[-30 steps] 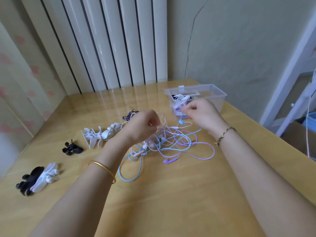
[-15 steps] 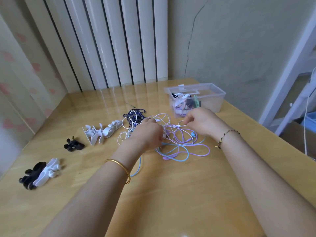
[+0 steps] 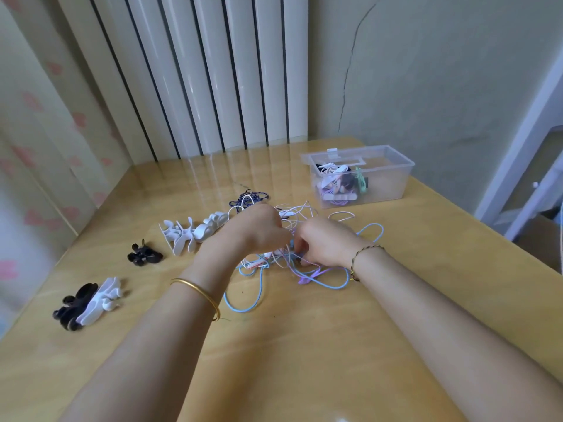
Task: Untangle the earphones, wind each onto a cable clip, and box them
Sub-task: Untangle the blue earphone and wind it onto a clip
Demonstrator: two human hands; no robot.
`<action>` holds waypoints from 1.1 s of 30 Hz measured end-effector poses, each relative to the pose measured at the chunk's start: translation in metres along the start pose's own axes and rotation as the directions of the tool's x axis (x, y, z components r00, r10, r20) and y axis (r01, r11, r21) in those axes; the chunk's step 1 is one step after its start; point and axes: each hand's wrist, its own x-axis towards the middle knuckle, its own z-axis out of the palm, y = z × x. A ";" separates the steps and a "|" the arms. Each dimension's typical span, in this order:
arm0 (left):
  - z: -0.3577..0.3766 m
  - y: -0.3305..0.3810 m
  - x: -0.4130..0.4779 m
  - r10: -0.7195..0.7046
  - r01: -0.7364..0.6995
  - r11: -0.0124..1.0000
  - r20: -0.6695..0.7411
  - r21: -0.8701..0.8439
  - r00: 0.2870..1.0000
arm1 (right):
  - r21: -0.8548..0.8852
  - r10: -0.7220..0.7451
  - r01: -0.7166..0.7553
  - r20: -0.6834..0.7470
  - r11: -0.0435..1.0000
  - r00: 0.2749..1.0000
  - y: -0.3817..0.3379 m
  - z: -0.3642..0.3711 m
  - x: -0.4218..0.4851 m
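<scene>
The hands have closed in: half a second ago they worked opposite sides of the knot, and now the right hand (image 3: 326,246) sits just beside the left hand (image 3: 262,229), almost knuckle to knuckle, low over the middle of the tangle of thin white, lilac and pale-blue earphone cables (image 3: 307,277). A second ago the strands were lifted up; now they lie spread on the glossy yellow wooden worktop (image 3: 289,345), with one blue loop flung out to the right. Both hands have their fingers curled down into the tangle, pinching strands, though blur hides which strand each has. There is a smooth gold bangle (image 3: 198,292) on the left wrist and a braided cord bracelet (image 3: 365,251) on the right. A dark blue cord (image 3: 249,197) lies bunched at the far edge of the tangle. To the left, a cluster of white moulded plastic cable clips (image 3: 189,236), then a lone glossy black clip (image 3: 143,255), then a black and white pair of clips (image 3: 88,303) nearest the edge. Far right stands the clear rectangular plastic box (image 3: 393,184), open-topped, and in its left end are wound earphone bundles (image 3: 338,181) in white, black, lilac and green.
</scene>
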 end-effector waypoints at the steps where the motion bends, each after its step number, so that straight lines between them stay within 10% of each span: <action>1: 0.000 0.000 0.000 -0.018 0.018 1.000 -0.010 -0.005 1.000 | -0.048 0.008 -0.009 -0.022 0.999 1.000 -0.002 0.002 0.001; 15: -0.010 0.003 0.014 0.125 -0.184 0.956 -0.250 -0.227 0.960 | 0.543 0.231 0.150 -0.569 0.826 0.789 0.017 -0.064 -0.008; 20: -0.006 -0.007 0.017 0.026 -0.037 0.996 -0.140 -0.075 0.990 | 0.812 0.399 0.407 -0.567 0.419 0.720 0.020 -0.086 -0.018; 25: 0.006 -0.016 0.020 -0.056 0.052 0.998 -0.142 -0.032 0.988 | 0.832 0.404 0.417 -0.261 -0.366 0.877 0.015 -0.085 -0.022; 27: 0.006 -0.018 0.022 -0.095 0.083 0.994 -0.189 -0.073 0.977 | 0.873 0.456 0.386 -0.225 -0.299 0.861 0.016 -0.080 -0.022; 31: 0.006 -0.028 0.026 -0.150 0.123 0.986 -0.284 -0.110 0.947 | 0.904 0.619 0.323 -0.427 0.279 0.659 0.031 -0.073 -0.023; 33: 0.007 -0.030 0.026 -0.155 0.127 0.987 -0.349 -0.103 0.924 | 0.915 0.523 0.232 -0.381 0.329 0.762 0.038 -0.072 -0.028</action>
